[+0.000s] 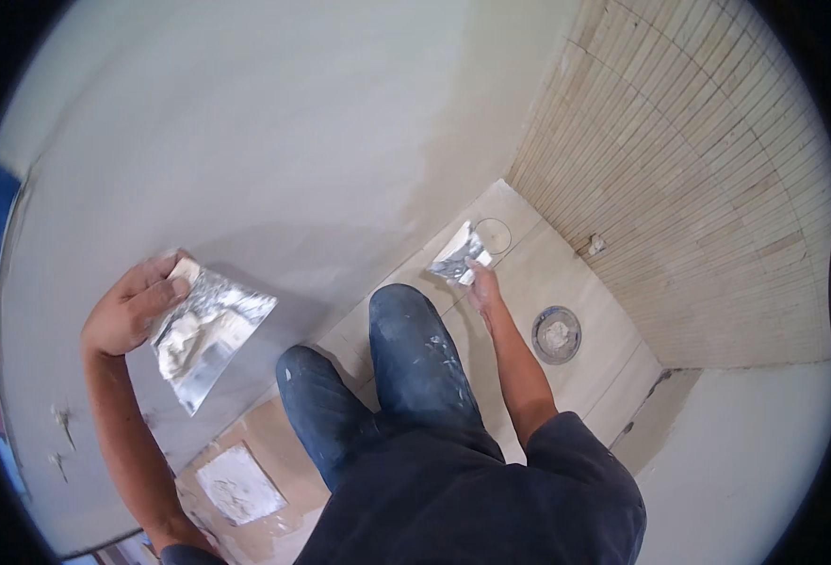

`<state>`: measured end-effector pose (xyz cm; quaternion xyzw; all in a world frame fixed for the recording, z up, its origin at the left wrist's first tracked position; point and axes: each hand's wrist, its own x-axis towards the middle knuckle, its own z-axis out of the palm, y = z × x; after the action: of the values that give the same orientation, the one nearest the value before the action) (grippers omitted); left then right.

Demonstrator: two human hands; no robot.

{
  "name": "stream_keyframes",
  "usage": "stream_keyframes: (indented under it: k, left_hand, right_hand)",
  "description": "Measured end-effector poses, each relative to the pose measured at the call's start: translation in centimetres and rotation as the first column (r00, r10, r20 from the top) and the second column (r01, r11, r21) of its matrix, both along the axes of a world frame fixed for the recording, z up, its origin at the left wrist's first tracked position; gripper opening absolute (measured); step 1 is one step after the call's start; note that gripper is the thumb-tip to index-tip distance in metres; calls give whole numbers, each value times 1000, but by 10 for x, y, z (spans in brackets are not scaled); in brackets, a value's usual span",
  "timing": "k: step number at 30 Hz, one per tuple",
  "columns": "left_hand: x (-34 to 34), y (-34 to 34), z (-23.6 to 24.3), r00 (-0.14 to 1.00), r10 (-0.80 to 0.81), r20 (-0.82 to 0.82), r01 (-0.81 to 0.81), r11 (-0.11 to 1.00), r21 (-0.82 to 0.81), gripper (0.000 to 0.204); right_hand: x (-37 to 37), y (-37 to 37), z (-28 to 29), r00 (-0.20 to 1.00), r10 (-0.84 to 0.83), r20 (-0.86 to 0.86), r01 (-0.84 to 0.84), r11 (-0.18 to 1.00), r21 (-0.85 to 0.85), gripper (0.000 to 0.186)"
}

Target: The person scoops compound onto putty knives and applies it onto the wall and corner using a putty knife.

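My left hand (138,301) is closed on the upper edge of a wide metal putty knife (216,334), held close to the pale wall on the left. Whitish filler is smeared in lumps over its blade. Lower and farther off, my right hand (480,285) grips a second metal putty knife (455,254) near the foot of the wall. White filler lies along that blade too. Both handles are mostly hidden by my fingers and the blades. My knees, in blue trousers with white specks, are bent between the two hands.
A round bucket (556,335) with white filler stands on the tiled floor (613,353) to the right. Behind it rises a ribbed beige wall (679,188) with a small fitting (596,245). A filler-smeared white square board (240,484) lies on brown sheeting (284,433) at the lower left.
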<state>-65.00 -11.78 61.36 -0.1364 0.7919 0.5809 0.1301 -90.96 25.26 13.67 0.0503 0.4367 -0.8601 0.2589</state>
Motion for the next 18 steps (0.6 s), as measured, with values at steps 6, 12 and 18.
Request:
stream_keyframes:
  k: [6, 12, 18]
  left_hand:
    - [20, -17, -25, 990, -23, 142, 37, 995, -93, 17]
    - [27, -9, -14, 983, 56, 172, -27, 985, -168, 27]
    - [22, -6, -20, 987, 82, 138, -58, 984, -170, 32]
  right_hand:
    - [19, -44, -123, 958, -94, 270, 69, 993, 100, 28]
    - [16, -125, -168, 869, -248, 427, 173, 963, 208, 30]
    - [-5, -145, -218, 851, -361, 382, 244, 915, 322, 28]
